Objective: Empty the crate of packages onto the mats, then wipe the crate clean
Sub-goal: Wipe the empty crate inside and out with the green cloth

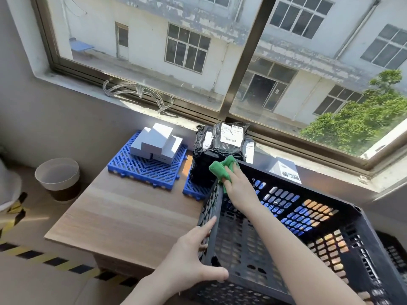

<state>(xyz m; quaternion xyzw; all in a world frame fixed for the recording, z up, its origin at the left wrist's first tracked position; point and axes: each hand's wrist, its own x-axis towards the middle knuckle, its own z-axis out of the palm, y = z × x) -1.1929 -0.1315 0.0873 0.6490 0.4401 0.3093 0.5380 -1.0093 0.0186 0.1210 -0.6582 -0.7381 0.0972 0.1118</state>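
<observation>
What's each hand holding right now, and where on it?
The right hand grips the bunched green cloth, pressed on the crate's far left corner. The left hand holds the crate at its near left corner, thumb on the rim.

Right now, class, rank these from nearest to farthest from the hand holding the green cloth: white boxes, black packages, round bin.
1. Black packages, just beyond the right hand.
2. White boxes, on the left mat.
3. Round bin, on the floor, far left.

Boxes [157, 142] sit on the left mat [143, 170], bagged packages [222, 148] right of them, crate [286, 230] nearest.
</observation>
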